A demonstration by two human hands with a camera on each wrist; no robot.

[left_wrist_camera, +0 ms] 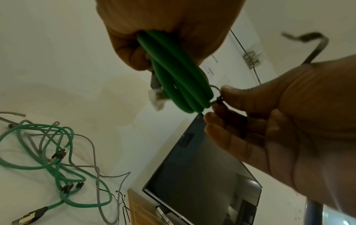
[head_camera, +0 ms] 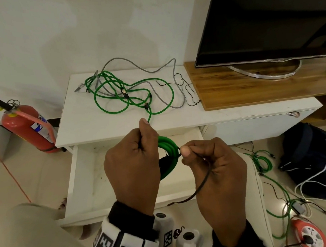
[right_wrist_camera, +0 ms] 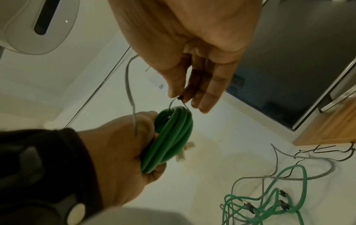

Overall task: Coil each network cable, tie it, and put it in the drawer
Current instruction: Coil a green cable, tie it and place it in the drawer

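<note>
One green cable coil, several loops bunched, held over the open drawer; left hand wrapped round one side of the bundle, fingers closed on it; right hand pinching a thin black tie between thumb and forefinger just beside the coil, remaining fingers loose; tie looped round the bundle, tail hanging free below the hand. Handling, as judged: light, springy, smooth jacket, likely to unwind if the fist slackens; best gripped across all loops opposite the tie; clear plug is the fragile part. Several loose cables, green and grey, tangled on the white cabinet top, awaiting coiling.
</note>
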